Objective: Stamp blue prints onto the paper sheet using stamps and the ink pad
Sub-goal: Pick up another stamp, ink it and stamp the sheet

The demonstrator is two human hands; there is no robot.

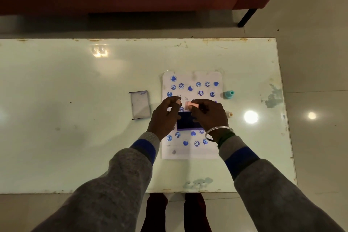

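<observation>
Three stamps: pink stamp [190,105] in right hand [209,115].

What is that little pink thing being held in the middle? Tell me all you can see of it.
The pink stamp is a small, stubby cylinder, apparently plastic, pale pink with a lighter round end facing left. It lies sideways in the air above the paper sheet, just beyond the dark blue ink pad. The right hand pinches it between fingertips; the left hand is beside its round end, contact unclear. Its printing face is not visible.
</observation>
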